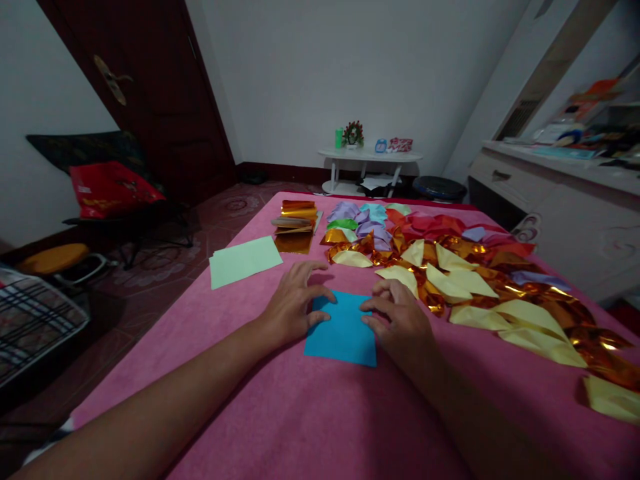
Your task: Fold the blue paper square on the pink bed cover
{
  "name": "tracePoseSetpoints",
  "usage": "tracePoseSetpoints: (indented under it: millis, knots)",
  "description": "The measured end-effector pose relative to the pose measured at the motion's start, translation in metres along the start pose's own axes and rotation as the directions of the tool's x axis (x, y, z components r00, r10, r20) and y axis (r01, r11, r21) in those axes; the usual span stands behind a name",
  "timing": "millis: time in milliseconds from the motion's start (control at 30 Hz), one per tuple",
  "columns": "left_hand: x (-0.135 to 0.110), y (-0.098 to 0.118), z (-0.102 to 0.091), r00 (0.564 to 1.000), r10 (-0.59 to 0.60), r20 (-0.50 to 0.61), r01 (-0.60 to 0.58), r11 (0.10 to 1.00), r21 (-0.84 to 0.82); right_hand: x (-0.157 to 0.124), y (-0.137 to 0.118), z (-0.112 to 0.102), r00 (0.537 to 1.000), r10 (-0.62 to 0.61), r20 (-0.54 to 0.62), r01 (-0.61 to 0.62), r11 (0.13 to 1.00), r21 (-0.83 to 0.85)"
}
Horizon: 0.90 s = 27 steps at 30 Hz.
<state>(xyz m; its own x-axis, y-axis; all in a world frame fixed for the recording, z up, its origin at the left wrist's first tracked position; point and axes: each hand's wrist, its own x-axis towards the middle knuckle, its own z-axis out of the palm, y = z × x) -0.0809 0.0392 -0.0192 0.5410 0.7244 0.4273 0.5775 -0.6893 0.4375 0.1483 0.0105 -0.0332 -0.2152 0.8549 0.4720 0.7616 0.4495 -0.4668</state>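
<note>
A square sheet of blue paper [343,337] lies flat on the pink cloth in front of me. My left hand [299,300] is at its left edge, with thumb and index fingertips on the paper and the fingers apart. At the right edge, my right hand [400,317] has its fingers curled, thumb and index finger close together on the paper's border. Beyond my left hand, pale green sheets [245,261] lie stacked. Folded gold foil paper [295,227] sits behind them.
A heap of folded papers, among them yellow pieces [460,283] and red pieces [425,227], spreads over the right side of the pink-covered table [240,407]. A white side table [370,157] stands by the wall. At left is a chair with a red bag [110,190].
</note>
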Motion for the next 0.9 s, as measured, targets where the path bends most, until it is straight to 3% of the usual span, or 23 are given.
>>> tracePoseSetpoints:
  millis: [67,167,300,433,500,633,767,900]
  knots:
    - [0.000,0.002,0.000,0.990,0.087,0.108,-0.087,0.996,-0.005,-0.001,-0.001,-0.001,0.994,-0.101,-0.035,0.101,0.995,-0.004]
    - [-0.001,0.004,0.002,0.955,0.160,0.248,-0.130,0.983,-0.132,-0.002,-0.001,-0.001,0.969,-0.233,0.080,0.223,0.967,0.123]
    - [0.000,0.005,-0.009,0.935,0.126,0.331,-0.042,0.968,-0.248,-0.001,0.001,-0.014,0.929,-0.197,0.312,0.113,0.957,0.266]
    - [0.002,0.004,-0.032,0.833,0.196,0.517,-0.020,0.945,-0.327,0.003,0.000,-0.039,0.804,-0.243,0.543,0.049,0.937,0.346]
    - [0.002,0.004,-0.039,0.796,0.216,0.565,-0.025,0.945,-0.326,0.004,-0.003,-0.046,0.768,-0.214,0.604,0.014,0.948,0.317]
    - [0.001,0.006,-0.039,0.790,0.177,0.588,-0.028,0.967,-0.253,0.003,-0.011,-0.046,0.783,-0.158,0.601,0.000,0.967,0.254]
    - [-0.001,0.012,-0.034,0.816,0.156,0.556,-0.041,0.976,-0.214,0.002,-0.010,-0.036,0.824,-0.205,0.527,0.021,0.942,0.334]
    - [-0.001,0.016,-0.034,0.844,0.145,0.516,-0.057,0.981,-0.183,0.005,-0.005,-0.026,0.855,-0.153,0.495,-0.087,0.900,0.427]
